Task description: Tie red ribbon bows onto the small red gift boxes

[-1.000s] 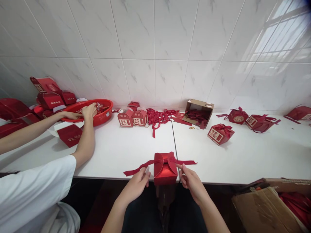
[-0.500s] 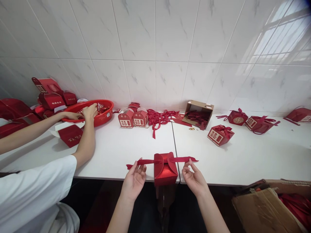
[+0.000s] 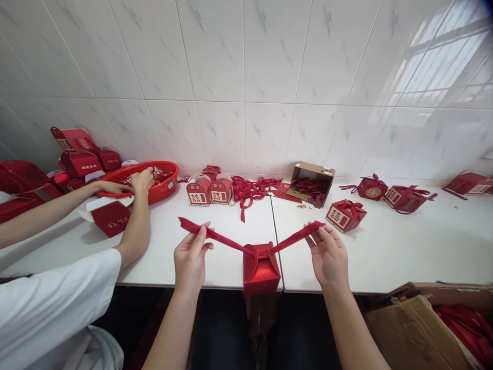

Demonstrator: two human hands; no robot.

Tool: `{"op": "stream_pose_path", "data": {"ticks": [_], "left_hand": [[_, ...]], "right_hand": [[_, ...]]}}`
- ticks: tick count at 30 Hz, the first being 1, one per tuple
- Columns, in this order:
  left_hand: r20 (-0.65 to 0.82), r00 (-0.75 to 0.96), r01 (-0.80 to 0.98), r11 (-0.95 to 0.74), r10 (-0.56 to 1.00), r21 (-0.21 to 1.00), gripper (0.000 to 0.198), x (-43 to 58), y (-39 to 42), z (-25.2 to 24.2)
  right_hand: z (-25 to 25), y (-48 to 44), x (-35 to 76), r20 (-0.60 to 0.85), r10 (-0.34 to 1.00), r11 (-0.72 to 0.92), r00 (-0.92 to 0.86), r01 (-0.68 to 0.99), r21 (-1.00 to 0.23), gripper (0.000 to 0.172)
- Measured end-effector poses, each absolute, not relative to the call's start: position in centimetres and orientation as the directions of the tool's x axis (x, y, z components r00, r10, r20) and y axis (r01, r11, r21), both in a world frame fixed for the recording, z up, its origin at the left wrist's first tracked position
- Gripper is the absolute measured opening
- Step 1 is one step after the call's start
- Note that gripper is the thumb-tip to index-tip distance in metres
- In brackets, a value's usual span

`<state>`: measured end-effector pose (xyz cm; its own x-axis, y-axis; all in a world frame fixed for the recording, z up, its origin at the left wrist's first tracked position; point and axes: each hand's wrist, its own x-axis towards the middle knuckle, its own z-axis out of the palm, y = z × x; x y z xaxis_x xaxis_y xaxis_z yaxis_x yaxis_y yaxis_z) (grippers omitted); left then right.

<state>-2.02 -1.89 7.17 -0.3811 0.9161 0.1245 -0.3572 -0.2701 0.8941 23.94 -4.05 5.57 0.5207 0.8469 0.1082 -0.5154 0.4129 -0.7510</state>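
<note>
A shiny red gift box stands at the front edge of the white table, its curved top flaps folded together. Through those flaps runs a dark red ribbon, and both of its ends rise outward in a wide V. My left hand pinches the left end between thumb and fingers, with the tip sticking out beyond. The other end is pinched by my right hand, up and to the right of the box. Neither hand touches the box itself.
At left a co-worker's hands reach into a red basin of wrapped sweets, beside an open red box. Loose ribbons, a cardboard box and tied boxes line the back. A carton stands at lower right.
Both my hands have moved up and apart with the ribbon ends, which now slant upward instead of lying nearly level. The gift box stays at the table edge.
</note>
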Motion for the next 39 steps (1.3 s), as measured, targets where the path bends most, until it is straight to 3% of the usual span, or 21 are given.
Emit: {"op": "stream_pose_path", "data": {"ticks": [5, 11, 24, 39], "left_hand": [[0.334, -0.215, -0.19, -0.374, 0.918, 0.908, 0.026, -0.5, -0.8, 10.7], [0.451, -0.192, -0.115, -0.477, 0.871, 0.872, 0.02, 1.4, -0.7, 13.0], [0.423, -0.136, -0.17, -0.441, 0.896, 0.881, 0.022, 2.3, -0.9, 14.6], [0.434, -0.185, -0.182, -0.464, 0.882, 0.867, 0.02, 1.5, -0.2, 14.6]], "right_hand": [[8.8, -3.5, 22.5, 0.266, 0.866, 0.457, 0.422, -0.457, -0.763, 0.017], [10.8, -3.3, 21.3, 0.326, 0.873, 0.465, 0.364, -0.414, -0.783, 0.017], [13.4, -2.8, 21.6, 0.456, 0.85, 0.525, 0.264, -0.359, -0.771, 0.014], [13.5, -2.7, 21.7, 0.428, 0.851, 0.518, 0.303, -0.362, -0.775, 0.015]]}}
